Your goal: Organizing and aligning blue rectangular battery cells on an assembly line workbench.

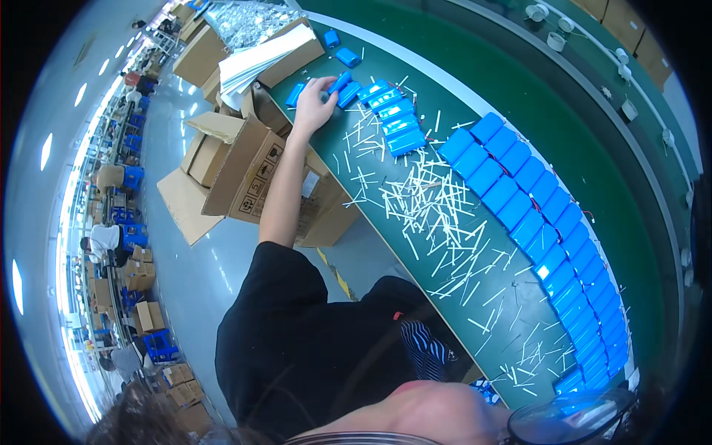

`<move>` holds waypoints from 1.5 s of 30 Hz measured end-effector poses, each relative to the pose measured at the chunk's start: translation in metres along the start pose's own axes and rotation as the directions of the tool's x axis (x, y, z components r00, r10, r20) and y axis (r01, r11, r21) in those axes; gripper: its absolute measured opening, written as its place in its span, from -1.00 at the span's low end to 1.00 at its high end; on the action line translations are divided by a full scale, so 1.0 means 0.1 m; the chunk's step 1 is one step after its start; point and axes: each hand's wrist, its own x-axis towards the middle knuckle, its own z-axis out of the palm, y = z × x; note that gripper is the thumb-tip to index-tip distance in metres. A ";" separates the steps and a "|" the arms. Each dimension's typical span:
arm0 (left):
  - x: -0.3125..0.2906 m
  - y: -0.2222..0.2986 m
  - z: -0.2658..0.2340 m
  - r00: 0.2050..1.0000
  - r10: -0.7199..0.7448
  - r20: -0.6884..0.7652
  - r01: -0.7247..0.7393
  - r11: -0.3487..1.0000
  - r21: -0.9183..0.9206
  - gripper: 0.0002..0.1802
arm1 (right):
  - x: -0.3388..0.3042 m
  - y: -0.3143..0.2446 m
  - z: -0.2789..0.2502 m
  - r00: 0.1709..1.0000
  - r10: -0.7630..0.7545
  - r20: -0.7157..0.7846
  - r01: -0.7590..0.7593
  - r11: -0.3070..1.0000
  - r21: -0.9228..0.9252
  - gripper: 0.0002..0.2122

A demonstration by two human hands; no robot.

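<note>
My left hand (pixel 315 106) reaches to the far end of the green table. Its fingers and thumb are closed round a small blue-wrapped battery pack (pixel 341 81). Beside the held pack lies another blue pack (pixel 348 95), and one more pack (pixel 295 94) is partly behind my hand. Farther off are two loose packs (pixel 346 57). A short row of packs (pixel 400 124) with thin wires lies to the right of my hand. My right hand does not show.
Thin white sticks (pixel 426 200) are scattered over the table (pixel 445 276). Long rows of blue packs (pixel 545 230) line its far side. Open cardboard boxes (pixel 245 174) stand left of my arm. A carton with white sheets (pixel 265 61) sits at the table's end. People work in the background.
</note>
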 end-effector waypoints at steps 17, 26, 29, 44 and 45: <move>-0.05 -0.31 -0.16 0.967 0.062 -0.249 0.117 0.757 0.643 -0.59 | 0.07 0.13 0.09 1.000 0.024 -0.005 -0.024 0.999 -0.040 -0.63; 0.25 -0.54 -0.13 0.957 -0.291 0.016 0.274 0.918 0.287 -0.50 | 0.06 0.24 0.07 1.000 0.007 -0.014 -0.008 0.998 -0.058 -0.63; 0.25 -0.48 -0.03 0.935 -0.337 0.111 0.321 0.936 0.146 -0.46 | 0.09 0.40 0.05 1.000 -0.009 -0.010 0.008 0.997 -0.074 -0.63; 0.36 -0.26 -0.01 0.879 0.156 0.450 -0.385 0.790 0.478 -0.16 | 0.09 0.35 -0.01 0.997 0.031 0.069 -0.028 0.998 -0.050 -0.65; 0.36 -0.27 -0.01 0.882 0.170 0.439 -0.390 0.788 0.476 -0.16 | 0.10 0.33 0.00 0.996 0.051 0.073 -0.048 0.998 -0.033 -0.65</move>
